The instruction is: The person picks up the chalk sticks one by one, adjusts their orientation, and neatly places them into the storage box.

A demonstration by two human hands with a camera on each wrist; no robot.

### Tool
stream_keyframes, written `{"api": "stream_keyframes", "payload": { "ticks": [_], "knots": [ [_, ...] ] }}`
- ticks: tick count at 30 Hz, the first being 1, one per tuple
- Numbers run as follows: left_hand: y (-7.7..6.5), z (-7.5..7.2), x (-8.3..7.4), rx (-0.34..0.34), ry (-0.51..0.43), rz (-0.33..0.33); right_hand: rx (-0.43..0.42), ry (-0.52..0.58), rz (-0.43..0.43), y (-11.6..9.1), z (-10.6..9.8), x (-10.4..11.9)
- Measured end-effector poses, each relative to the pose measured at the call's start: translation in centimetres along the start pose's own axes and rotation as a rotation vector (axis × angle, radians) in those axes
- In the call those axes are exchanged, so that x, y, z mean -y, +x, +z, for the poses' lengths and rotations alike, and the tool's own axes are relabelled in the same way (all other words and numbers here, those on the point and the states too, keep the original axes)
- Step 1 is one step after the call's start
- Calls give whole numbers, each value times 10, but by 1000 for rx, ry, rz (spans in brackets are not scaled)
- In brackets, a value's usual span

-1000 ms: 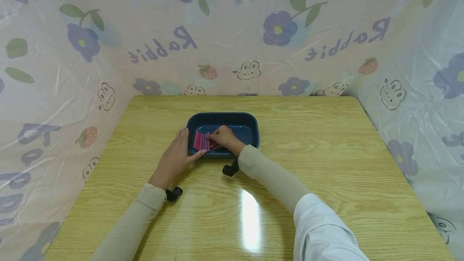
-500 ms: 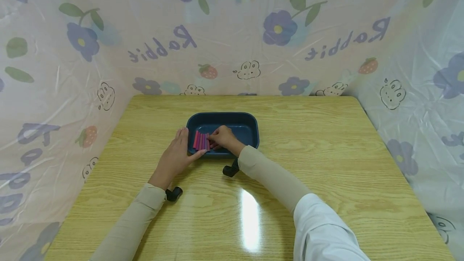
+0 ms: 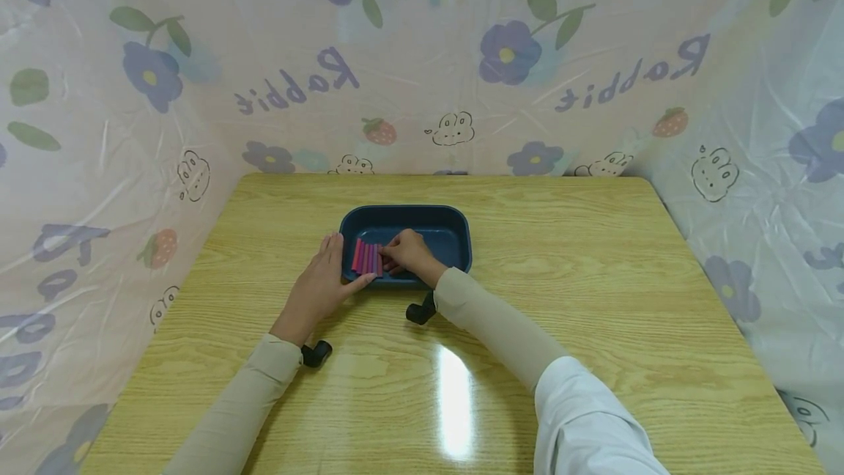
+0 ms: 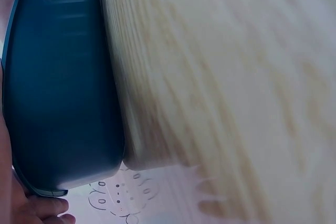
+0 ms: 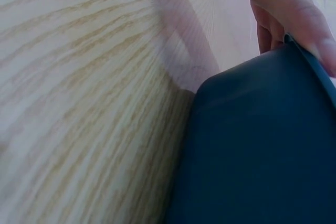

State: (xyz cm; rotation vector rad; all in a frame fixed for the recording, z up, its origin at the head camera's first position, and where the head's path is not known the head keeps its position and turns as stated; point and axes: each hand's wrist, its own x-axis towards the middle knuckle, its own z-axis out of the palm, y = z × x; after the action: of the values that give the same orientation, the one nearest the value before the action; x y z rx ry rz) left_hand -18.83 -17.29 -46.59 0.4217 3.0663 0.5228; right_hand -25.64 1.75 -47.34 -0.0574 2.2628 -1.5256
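A dark blue rectangular tray (image 3: 455, 240) with rounded corners stands on the table. Thin sticks (image 3: 366, 259), shaded from pink to purple, lie side by side in a row at its left end. My left hand (image 3: 316, 284) holds the tray's near left corner, thumb over the front rim and fingers along the outside of the left wall. In the right wrist view that thumb (image 5: 310, 24) hooks over the rim. My right hand (image 3: 407, 249) is inside the tray, thumb and fingertips pinching the upper end of the rightmost stick. Both wrist views mostly show the tray's outer wall (image 4: 63, 87).
The wood-grain table (image 3: 593, 277) extends on all sides of the tray. A printed curtain (image 3: 422, 57) with flowers and rabbits hangs behind and at both sides. A black wrist-worn device sits under each wrist, one of them the left camera (image 3: 316, 353).
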Motion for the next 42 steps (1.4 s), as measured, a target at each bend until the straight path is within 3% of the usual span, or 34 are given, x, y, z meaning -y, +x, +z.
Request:
{"api": "stream_keyframes", "payload": {
  "ticks": [14,24,34,42],
  "knots": [
    [2,2,2,1,-5,3,-43,-10,-5,2,-2,1],
    [5,-1,-1,8,-11,-4,-122,28,-97,6,-8,-1],
    [6,1,0,-10,57,23,-325,-154,-369,-2,-12,6],
    [4,-8,3,-47,102,37,-346,-250,-486,-21,-32,24]
  ]
}}
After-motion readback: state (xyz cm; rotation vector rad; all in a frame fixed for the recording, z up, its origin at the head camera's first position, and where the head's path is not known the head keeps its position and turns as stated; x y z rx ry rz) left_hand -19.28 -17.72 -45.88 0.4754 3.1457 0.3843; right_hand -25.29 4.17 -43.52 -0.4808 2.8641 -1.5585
